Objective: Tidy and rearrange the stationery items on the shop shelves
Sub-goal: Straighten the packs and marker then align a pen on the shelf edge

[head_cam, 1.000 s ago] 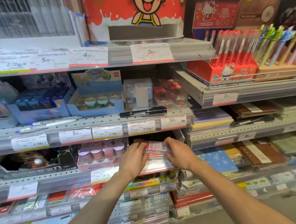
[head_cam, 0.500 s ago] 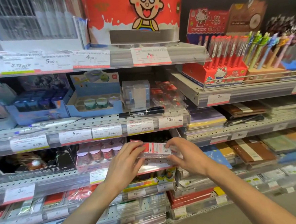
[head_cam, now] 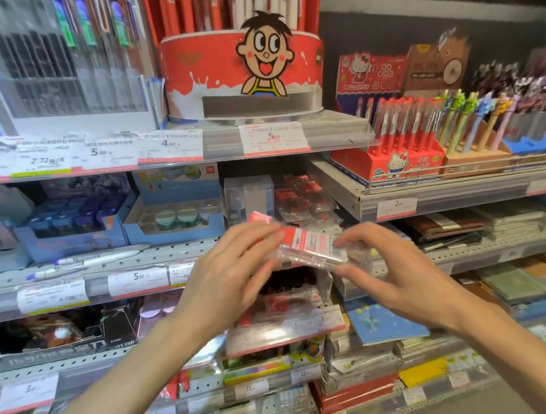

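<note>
A small clear plastic packet (head_cam: 310, 244) with a red and white label is held in front of the middle shelf. My left hand (head_cam: 228, 274) grips its left end, fingers over the top. My right hand (head_cam: 396, 272) pinches its right end between thumb and fingers. Behind it on the shelf lies a pile of similar red packets (head_cam: 303, 198) next to a clear plastic box (head_cam: 248, 195). The slot the packet came from sits below my hands, half hidden by them.
A red cartoon display tub (head_cam: 243, 76) stands on the top shelf. Blue display boxes (head_cam: 175, 210) and loose pens (head_cam: 88, 260) occupy the middle shelf at left. Hello Kitty pen stands (head_cam: 400, 146) are at right, notebooks (head_cam: 383, 322) below.
Both hands have lifted the packet up from the lower shelf slot to the level of the middle shelf. The view has tilted up and moved closer.
</note>
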`<state>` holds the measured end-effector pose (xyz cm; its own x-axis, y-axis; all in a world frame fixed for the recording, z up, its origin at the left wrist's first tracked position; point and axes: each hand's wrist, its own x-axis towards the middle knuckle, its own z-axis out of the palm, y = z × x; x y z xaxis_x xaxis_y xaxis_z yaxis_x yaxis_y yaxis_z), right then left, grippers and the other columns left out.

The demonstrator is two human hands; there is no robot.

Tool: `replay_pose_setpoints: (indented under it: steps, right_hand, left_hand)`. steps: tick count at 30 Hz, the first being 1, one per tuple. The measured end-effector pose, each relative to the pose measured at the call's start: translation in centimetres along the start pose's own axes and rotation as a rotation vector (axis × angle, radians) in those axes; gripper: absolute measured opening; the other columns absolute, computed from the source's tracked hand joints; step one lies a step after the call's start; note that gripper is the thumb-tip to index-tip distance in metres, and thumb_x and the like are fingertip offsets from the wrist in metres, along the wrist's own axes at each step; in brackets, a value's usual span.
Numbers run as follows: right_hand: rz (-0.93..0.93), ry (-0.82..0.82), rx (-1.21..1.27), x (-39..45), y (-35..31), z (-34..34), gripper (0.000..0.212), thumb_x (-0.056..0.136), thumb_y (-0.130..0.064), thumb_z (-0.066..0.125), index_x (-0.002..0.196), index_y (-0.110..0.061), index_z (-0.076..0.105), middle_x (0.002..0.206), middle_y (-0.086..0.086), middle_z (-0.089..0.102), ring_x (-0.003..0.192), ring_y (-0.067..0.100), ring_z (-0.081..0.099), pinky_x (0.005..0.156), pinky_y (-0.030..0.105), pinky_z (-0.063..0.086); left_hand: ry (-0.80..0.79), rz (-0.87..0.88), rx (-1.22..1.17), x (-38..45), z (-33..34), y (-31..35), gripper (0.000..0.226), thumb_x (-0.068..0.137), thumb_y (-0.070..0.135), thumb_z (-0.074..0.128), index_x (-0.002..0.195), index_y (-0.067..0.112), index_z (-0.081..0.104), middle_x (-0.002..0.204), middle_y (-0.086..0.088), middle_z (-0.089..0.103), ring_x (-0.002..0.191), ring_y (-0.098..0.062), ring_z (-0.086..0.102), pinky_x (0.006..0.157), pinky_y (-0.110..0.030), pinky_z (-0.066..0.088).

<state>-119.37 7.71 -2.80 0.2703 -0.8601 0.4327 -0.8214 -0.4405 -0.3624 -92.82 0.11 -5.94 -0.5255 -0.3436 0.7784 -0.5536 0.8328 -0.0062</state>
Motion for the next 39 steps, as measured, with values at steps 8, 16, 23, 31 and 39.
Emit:
replay_pose_setpoints:
  steps: [8, 16, 23, 31, 39]
  right_hand:
    - [0.161, 0.279, -0.22, 5.4, 2.1, 0.8, 0.033, 0.093, -0.039, 0.061, 0.117, -0.017, 0.054, 0.11, 0.0, 0.06, 0.103, 0.02, 0.055, 0.08, 0.032, 0.041]
    - [0.323, 0.174, -0.573, 12.9, 1.8, 3.6, 0.05, 0.096, -0.035, 0.052, 0.135, -0.004, 0.046, 0.124, 0.02, 0.059, 0.113, 0.037, 0.055, 0.088, 0.041, 0.048]
    - [0.337, 0.049, -0.855, 15.2, 2.2, 4.6, 0.033, 0.089, -0.03, 0.058, 0.114, -0.008, 0.065, 0.12, 0.015, 0.062, 0.118, 0.032, 0.05, 0.096, 0.041, 0.038]
    - [0.306, 0.14, -0.743, 15.1, 3.5, 4.5, 0.038, 0.093, -0.043, 0.051, 0.101, -0.01, 0.069, 0.112, 0.013, 0.065, 0.114, 0.033, 0.052, 0.09, 0.04, 0.037]
    - [0.077, 0.248, -0.361, 11.2, 4.5, 4.0, 0.035, 0.093, -0.038, 0.054, 0.117, -0.015, 0.067, 0.115, 0.007, 0.066, 0.111, 0.027, 0.055, 0.098, 0.041, 0.044]
  left_hand:
    - [-0.152, -0.325, 0.151, 5.3, 1.4, -4.1, 0.037, 0.095, 0.033, 0.047, 0.121, 0.011, 0.06, 0.132, -0.013, 0.055, 0.124, -0.034, 0.047, 0.097, -0.05, 0.045]
    - [-0.27, -0.538, 0.14, 7.1, 2.9, -6.4, 0.04, 0.097, 0.02, 0.046, 0.137, 0.02, 0.052, 0.142, -0.007, 0.045, 0.133, -0.032, 0.03, 0.113, -0.046, 0.029]
    - [-0.236, -0.491, 0.096, 6.4, 3.0, -6.7, 0.046, 0.092, 0.011, 0.048, 0.137, 0.021, 0.051, 0.143, -0.003, 0.046, 0.132, -0.028, 0.03, 0.112, -0.045, 0.032]
    - [-0.261, -0.494, 0.084, 6.0, 3.1, -7.1, 0.049, 0.094, 0.014, 0.045, 0.142, 0.024, 0.046, 0.148, -0.001, 0.041, 0.138, -0.027, 0.027, 0.114, -0.048, 0.03]
    - [-0.117, -0.451, -0.013, 4.9, 2.0, -6.6, 0.037, 0.095, 0.016, 0.05, 0.131, 0.018, 0.058, 0.135, -0.001, 0.056, 0.128, -0.021, 0.043, 0.106, -0.034, 0.035]
